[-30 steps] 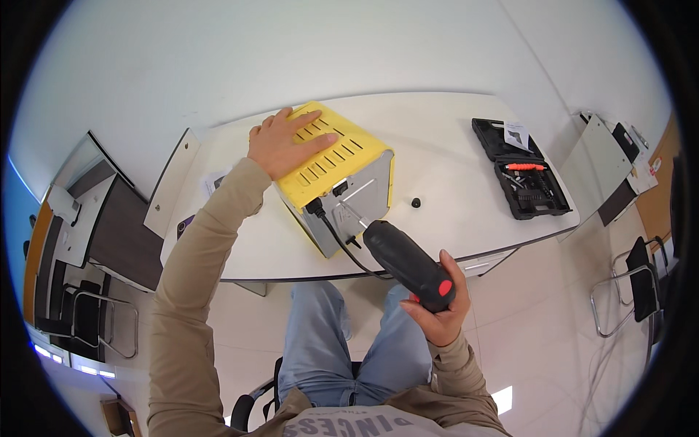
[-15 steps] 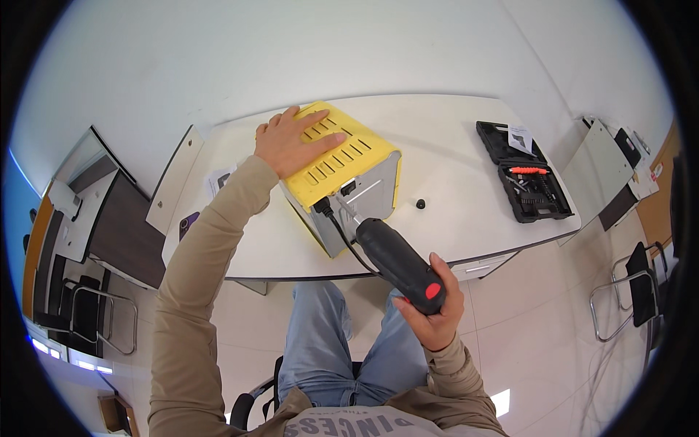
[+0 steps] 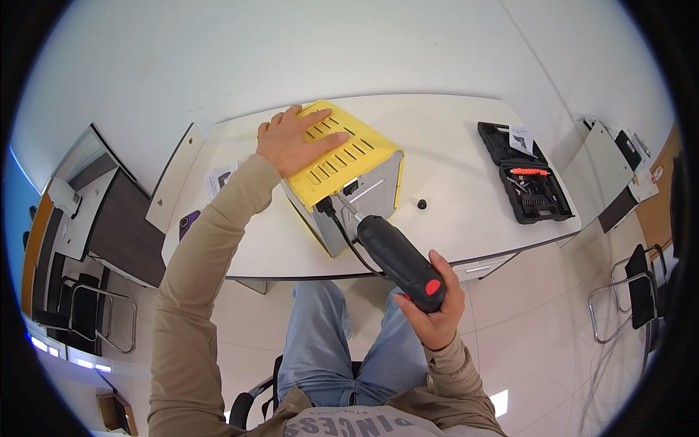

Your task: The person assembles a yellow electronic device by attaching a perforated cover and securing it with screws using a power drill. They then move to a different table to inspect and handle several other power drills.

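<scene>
A yellow metal casing (image 3: 348,149) with rows of slots and grey sides stands on the white table. My left hand (image 3: 295,140) lies on its slotted top, fingers spread. In my right hand (image 3: 441,315) is a black cordless screwdriver (image 3: 397,255) with a red spot at its rear end. Its thin metal bit reaches the casing's near edge, beside a black plug (image 3: 325,205) whose cable runs down behind the tool. Whether the bit sits in a screw is too small to tell.
A small black knob (image 3: 421,205) lies right of the casing. Farther right is an open black tool case (image 3: 535,191) with bits and an orange-red piece. At the table's left are a purple phone (image 3: 188,223) and a paper sheet (image 3: 218,179). Chairs stand on both sides.
The casing and the screwdriver in my right hand have shifted very slightly. My left hand stays on the casing's top.
</scene>
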Available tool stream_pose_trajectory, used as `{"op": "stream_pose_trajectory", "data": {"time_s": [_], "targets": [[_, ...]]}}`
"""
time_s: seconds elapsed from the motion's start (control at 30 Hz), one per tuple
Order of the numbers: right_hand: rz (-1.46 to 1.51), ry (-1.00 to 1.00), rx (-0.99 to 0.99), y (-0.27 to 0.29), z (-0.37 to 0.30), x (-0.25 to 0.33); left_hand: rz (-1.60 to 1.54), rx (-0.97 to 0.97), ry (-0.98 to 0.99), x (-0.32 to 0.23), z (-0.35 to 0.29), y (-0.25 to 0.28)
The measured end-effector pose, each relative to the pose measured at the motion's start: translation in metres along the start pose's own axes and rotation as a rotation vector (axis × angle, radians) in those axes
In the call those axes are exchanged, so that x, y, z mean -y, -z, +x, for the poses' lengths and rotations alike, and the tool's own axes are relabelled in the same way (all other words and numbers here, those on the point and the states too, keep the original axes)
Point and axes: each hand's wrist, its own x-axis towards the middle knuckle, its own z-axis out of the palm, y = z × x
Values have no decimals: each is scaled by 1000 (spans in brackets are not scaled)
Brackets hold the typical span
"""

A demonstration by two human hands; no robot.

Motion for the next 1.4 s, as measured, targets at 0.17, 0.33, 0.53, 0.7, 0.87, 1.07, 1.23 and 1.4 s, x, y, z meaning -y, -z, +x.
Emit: {"op": "stream_pose_trajectory", "data": {"time_s": [0.17, 0.33, 0.53, 0.7, 0.87, 1.07, 1.23, 1.4], "targets": [[-39, -2, 10, 2, 4, 6, 2, -5, 2, 1, 1, -1], [-59, -41, 41, 4, 11, 19, 0, -10, -1, 2, 1, -2], [-203, 1, 166, 14, 28, 38, -7, 3, 2, 0, 0, 1], [-222, -4, 214, 17, 30, 41, -9, 4, 1, -3, -2, 2], [-227, 30, 182, 13, 28, 41, 3, 2, 1, -1, 0, 0], [-225, -56, 209, 13, 24, 43, 15, 1, 4, 0, 0, 0], [-213, -65, 200, 12, 25, 43, 21, 5, 7, -1, 0, 0], [-229, 15, 164, 11, 28, 40, 26, 15, 7, -3, -1, 2]]}}
